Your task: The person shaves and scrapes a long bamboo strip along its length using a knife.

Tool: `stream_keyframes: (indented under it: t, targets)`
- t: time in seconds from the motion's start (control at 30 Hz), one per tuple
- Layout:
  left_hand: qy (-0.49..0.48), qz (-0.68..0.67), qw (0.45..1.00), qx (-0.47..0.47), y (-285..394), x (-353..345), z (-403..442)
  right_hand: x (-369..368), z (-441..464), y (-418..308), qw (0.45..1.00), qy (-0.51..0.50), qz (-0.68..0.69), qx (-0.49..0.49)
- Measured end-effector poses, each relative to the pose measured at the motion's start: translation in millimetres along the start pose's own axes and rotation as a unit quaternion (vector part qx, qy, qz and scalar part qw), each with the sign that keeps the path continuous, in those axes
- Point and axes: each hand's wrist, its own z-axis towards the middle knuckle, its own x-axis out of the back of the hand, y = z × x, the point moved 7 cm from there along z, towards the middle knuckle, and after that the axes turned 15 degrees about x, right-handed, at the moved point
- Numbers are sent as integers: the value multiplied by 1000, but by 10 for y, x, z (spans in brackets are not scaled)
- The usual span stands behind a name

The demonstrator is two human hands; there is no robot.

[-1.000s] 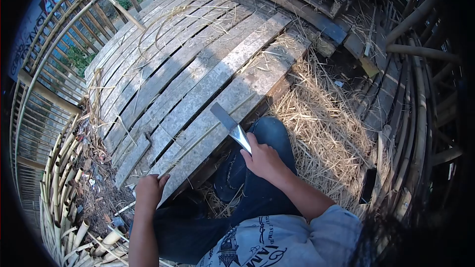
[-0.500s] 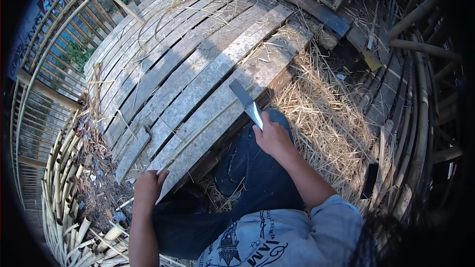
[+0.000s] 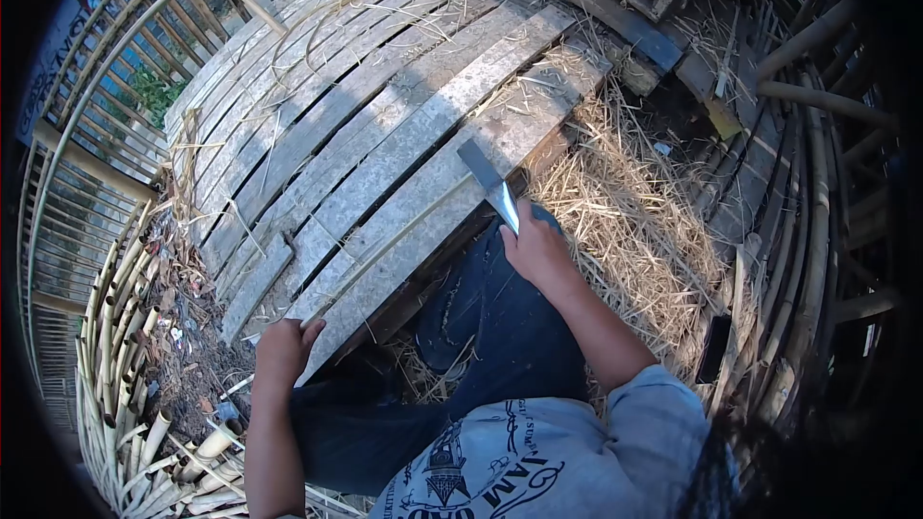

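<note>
My right hand [image 3: 538,248] is closed around the handle of a knife [image 3: 486,171] with a broad, square-ended blade. The blade lies over the near edge of the wooden slats, across the upper end of a thin bamboo strip [image 3: 409,236]. This strip runs diagonally along the nearest board down to my left hand [image 3: 284,354]. My left fingers are closed on its lower end, with the thumb pointing right. A short pale piece sticks out on the far side of that hand. Whether the blade is cutting into the strip cannot be made out.
The slatted wooden platform [image 3: 385,149] carries scattered shavings. A heap of straw-like shavings [image 3: 635,221] lies at the right. Cut bamboo poles [image 3: 120,346] stand at the lower left beside a bamboo fence [image 3: 96,173]. A dark flat object [image 3: 714,349] rests near long bamboo lengths.
My right hand and the knife have shifted slightly up and to the right. My left hand sits a little higher in view, still on the strip.
</note>
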Motion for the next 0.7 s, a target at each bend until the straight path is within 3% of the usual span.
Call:
stream_keyframes:
  t: [0.1, 0.2, 0.3, 0.47, 0.6, 0.7]
  targets:
    - [48, -38, 997, -48, 103, 3, 45, -86, -98, -230, 999, -35, 33, 7]
    - [19, -36, 998, -43, 170, -88, 29, -469, -299, -716, 990, -80, 95, 64]
    - [9, -16, 1000, -14, -12, -34, 51, -439, -278, -700, 989, -82, 77, 99]
    - [26, -3, 1000, -12, -19, 25, -31, -23, 5, 0, 999, -32, -1, -35]
    - [65, 8, 998, -25, 41, 142, 12, -118, -76, -262, 999, -4, 30, -17]
    - [39, 19, 999, -14, 34, 72, 12, -406, -193, -705, 992, -67, 99, 48]
